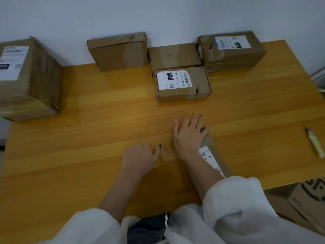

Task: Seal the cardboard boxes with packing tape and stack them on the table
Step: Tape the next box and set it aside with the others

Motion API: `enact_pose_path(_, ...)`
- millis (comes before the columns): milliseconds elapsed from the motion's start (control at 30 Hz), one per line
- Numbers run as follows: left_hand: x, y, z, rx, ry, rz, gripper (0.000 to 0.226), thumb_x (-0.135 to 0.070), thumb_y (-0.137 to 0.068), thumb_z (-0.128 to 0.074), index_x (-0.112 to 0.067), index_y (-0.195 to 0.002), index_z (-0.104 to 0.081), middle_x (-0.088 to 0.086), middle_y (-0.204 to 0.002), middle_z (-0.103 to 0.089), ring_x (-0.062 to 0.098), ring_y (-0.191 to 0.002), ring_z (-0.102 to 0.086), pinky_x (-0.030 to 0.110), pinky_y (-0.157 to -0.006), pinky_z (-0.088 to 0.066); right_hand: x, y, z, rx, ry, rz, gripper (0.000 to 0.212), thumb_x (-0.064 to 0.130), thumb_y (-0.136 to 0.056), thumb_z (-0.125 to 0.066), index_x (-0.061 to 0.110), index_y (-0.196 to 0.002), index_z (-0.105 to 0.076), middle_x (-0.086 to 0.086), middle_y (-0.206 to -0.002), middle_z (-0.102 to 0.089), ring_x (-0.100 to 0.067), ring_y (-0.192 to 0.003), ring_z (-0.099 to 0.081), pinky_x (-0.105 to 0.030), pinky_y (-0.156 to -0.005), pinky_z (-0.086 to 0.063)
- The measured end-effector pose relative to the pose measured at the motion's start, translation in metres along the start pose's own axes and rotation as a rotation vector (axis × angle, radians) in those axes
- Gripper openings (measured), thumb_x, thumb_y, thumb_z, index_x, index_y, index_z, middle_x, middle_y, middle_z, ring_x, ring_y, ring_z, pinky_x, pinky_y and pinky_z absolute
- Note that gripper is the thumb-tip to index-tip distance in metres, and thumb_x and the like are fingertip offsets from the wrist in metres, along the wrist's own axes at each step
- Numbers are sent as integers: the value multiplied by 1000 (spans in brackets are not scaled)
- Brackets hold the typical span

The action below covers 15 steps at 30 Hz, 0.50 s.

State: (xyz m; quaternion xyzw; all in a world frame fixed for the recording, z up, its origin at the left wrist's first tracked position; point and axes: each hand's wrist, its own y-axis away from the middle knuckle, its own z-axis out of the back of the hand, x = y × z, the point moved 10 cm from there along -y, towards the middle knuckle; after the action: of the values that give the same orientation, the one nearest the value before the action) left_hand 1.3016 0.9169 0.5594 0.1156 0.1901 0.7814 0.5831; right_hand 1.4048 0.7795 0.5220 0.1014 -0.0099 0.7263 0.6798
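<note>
A small cardboard box with a white label lies near the table's front edge, mostly hidden under my right forearm. My right hand presses flat on its far end, fingers spread. Just left of it, my left hand is curled round a yellow tape roll that is mostly hidden. A short stretch of clear tape seems to run from that hand toward the box. Several other boxes stand at the back: a labelled one, a flat one, one at centre and one at right.
A large labelled box stands on the table's left end. A utility knife lies near the right edge of the wooden table. Flattened cardboard sits on the floor at the lower right. A white wall runs behind the table.
</note>
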Motion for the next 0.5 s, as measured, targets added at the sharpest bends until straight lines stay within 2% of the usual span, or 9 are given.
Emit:
enact_pose_path(67,1,0,-2,10,9,8,55,-52,-98,-27,-14,-66,-50,-1,-54,-41,14,-44,-39,25,-46,-40,3,2,7,-60,-8,30,58,47,-98,-20,8,-96,-63,-21,-129,-56,-42,-127,-45,-71,-97,-31)
enact_pose_path(133,2,0,-2,14,4,15,54,-52,-98,-27,-13,-72,-53,-1,-54,-41,15,-46,-40,26,-48,-41,5,4,8,-57,-16,44,60,47,-100,-18,9,-95,-64,-19,-126,-59,-41,-124,-48,-69,-96,-32)
enact_pose_path(233,2,-1,-4,25,5,6,52,-51,-98,-27,-13,-76,-56,-1,-54,-44,14,-46,-43,26,-46,-44,0,3,5,-12,-88,12,77,53,-98,-2,8,-103,-65,-17,-122,-61,-37,-122,-48,-65,-105,-23)
enact_pose_path(300,2,-2,-5,34,9,2,53,-50,-98,-28,-13,-82,-61,-1,-55,-46,16,-49,-48,27,-49,-48,-8,-1,9,0,-226,-45,73,52,-98,-5,9,-115,-62,-13,-129,-57,-32,-128,-42,-59,-112,-10)
enact_pose_path(400,2,-2,-5,22,-23,-9,54,-50,-98,-27,-12,-83,-62,0,-56,-48,17,-52,-51,29,-52,-52,-17,-2,23,77,-467,-34,53,50,-101,-25,14,-129,-53,-8,-146,-41,-25,-141,-24,-53,-117,2)
enact_pose_path(467,2,-1,-7,31,-7,-5,52,-49,-99,-27,-13,-79,-59,-1,-56,-48,16,-50,-49,27,-48,-49,-16,7,27,218,-493,65,62,62,-92,-38,22,-139,-41,-6,-158,-20,-22,-147,-7,-57,-115,6)
enact_pose_path(500,3,-1,-7,30,3,-3,51,-49,-99,-27,-14,-76,-56,-1,-57,-47,15,-48,-47,26,-45,-45,-17,15,24,320,-444,102,78,69,-85,-45,25,-146,-30,-5,-161,-5,-22,-148,4,-60,-112,7)
